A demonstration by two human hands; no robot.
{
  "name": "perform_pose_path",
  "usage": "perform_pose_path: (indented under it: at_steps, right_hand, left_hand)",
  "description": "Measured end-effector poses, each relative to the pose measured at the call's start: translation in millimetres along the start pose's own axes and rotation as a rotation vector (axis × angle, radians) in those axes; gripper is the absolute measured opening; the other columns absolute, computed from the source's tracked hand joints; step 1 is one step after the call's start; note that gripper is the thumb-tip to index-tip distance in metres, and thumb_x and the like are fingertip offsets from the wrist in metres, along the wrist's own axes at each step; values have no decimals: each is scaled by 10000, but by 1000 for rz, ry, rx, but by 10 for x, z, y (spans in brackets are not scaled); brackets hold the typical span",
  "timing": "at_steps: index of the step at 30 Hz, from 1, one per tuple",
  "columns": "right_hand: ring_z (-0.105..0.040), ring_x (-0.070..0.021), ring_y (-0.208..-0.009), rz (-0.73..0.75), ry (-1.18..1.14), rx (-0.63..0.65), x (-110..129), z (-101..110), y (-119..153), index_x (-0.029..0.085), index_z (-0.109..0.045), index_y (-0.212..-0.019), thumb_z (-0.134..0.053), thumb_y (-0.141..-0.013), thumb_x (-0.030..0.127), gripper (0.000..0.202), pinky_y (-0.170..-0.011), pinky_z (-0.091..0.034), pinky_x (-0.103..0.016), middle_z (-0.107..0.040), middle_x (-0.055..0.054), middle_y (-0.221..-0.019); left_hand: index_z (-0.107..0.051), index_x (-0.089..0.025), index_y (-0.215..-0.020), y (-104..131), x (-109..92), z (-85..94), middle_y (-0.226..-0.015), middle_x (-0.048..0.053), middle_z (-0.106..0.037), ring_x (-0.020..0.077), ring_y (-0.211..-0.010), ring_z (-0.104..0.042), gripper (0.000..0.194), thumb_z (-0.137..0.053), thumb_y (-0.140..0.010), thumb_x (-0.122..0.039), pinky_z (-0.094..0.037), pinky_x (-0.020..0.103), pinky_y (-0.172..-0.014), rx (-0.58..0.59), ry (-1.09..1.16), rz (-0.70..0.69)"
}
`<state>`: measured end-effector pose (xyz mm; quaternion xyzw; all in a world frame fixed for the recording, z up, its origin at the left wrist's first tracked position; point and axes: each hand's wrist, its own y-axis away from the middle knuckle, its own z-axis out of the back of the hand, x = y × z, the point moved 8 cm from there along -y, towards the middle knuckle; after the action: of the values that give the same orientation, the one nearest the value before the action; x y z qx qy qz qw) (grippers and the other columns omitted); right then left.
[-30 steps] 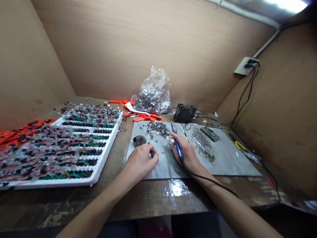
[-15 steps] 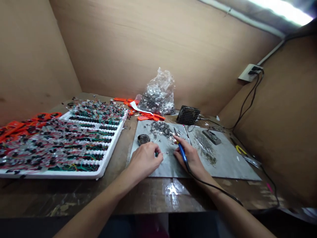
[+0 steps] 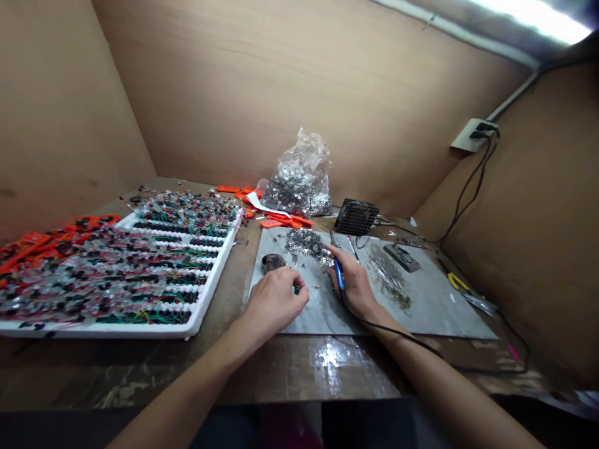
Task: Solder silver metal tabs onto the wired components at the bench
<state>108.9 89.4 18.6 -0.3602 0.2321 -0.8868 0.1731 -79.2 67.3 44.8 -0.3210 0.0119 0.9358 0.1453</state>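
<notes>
My right hand [image 3: 354, 284] is closed around a soldering iron with a blue handle [image 3: 339, 274]. Its tip points away from me, beside a pile of small shiny metal pieces [image 3: 306, 242]. Low over the grey board [image 3: 309, 321], my left hand [image 3: 279, 294] pinches a small part; a bit of green shows at the fingertips, and the fingers hide most of it. Just beyond the left knuckles sits a small dark round container [image 3: 272, 262]. A tiny piece [image 3: 317, 287] lies between the two hands.
On the left, a white foam tray [image 3: 199, 315] holds rows of wired parts, with orange plastic pieces [image 3: 35, 246] behind. At the back are a plastic bag of metal bits [image 3: 299, 181] and a black grille box [image 3: 356, 216]. Yellow-handled pliers [image 3: 457, 282] lie right; the iron's cord [image 3: 402, 337] trails rightward.
My right hand has shifted slightly away from me, and the soldering iron stands steeper, its tip nearer the metal pile. My left hand has stayed almost in place, still pinching.
</notes>
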Motion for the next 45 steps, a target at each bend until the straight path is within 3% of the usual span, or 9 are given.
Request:
perform_pose_path:
  at_steps: [5,8,11,16,22,26,30,39,45]
  right_hand:
    - [-716,-194,-879,-125,-77,-8,102,230,230,262,-545,-1489,-620,-950,266,544,-865,-598,-382,-732,-82,-1220]
    - [-697,-144,-770,-227,-241,94,163,189,433,275,-530,-1495,-682,-923,290,593,-752,-594,-306,-725,-63,-1188]
    - [-706,-148,-838,-182,-213,151,241,103,576,305,-507,-1520,-617,-983,274,550,-811,-596,-320,-696,-73,-1243]
    - [-692,-218,-1139,-1,-10,1,341,177,635,327,-503,-1524,-556,-1027,236,508,-982,-578,-389,-682,-79,-1294]
    - [-732,-195,-1096,-117,-31,-240,338,518,811,333,-546,-1475,-647,-1000,276,490,-953,-603,-349,-714,-49,-1265]
    - [-751,-190,-1048,-196,-51,-314,318,606,1090,330,-561,-1467,-675,-982,276,502,-950,-609,-354,-742,-38,-1215]
    - [-768,-186,-981,-272,-51,-417,291,635,1373,304,-594,-1443,-696,-964,281,491,-851,-632,-307,-773,-37,-1163]
    - [-768,-192,-944,-360,-143,-393,178,553,1512,308,-596,-1442,-687,-970,305,481,-818,-654,-327,-771,-46,-1164]
    - [-753,-157,-1001,-332,-248,-334,193,456,1341,374,-535,-1489,-720,-962,308,562,-818,-651,-262,-729,-39,-1245]
  left_hand:
    - [-719,-214,-830,8,22,0,-981,57,-776,235,-882,-704,147,-605,-891,-283,-432,319,-718,16,-6,40]
    - [-722,-218,-851,1,29,-18,-978,54,-779,238,-882,-707,165,-590,-904,-301,-428,321,-717,22,-10,36]
    - [-728,-226,-861,-14,53,-53,-972,48,-784,245,-887,-711,175,-586,-907,-319,-411,323,-699,36,-36,47]
    - [-729,-225,-862,-40,66,-114,-971,41,-787,242,-929,-721,165,-590,-902,-304,-420,317,-718,51,-47,49]
    - [-734,-222,-867,-17,22,-199,-1008,44,-780,255,-986,-717,167,-588,-913,-289,-442,327,-763,42,-77,24]
    - [-736,-216,-856,-3,-83,-302,-1020,46,-763,243,-949,-708,155,-607,-914,-279,-448,334,-762,36,-87,-31]
    - [-741,-208,-860,-5,-171,-416,-984,48,-750,227,-922,-700,139,-617,-915,-241,-467,330,-799,61,-55,-101]
    - [-699,-184,-841,-39,-147,-404,-913,51,-732,207,-856,-670,125,-600,-915,-203,-457,321,-796,49,44,-95]
    - [-703,-183,-842,-9,-283,-391,-802,7,-706,157,-718,-608,133,-604,-920,-224,-423,279,-714,149,206,-111]
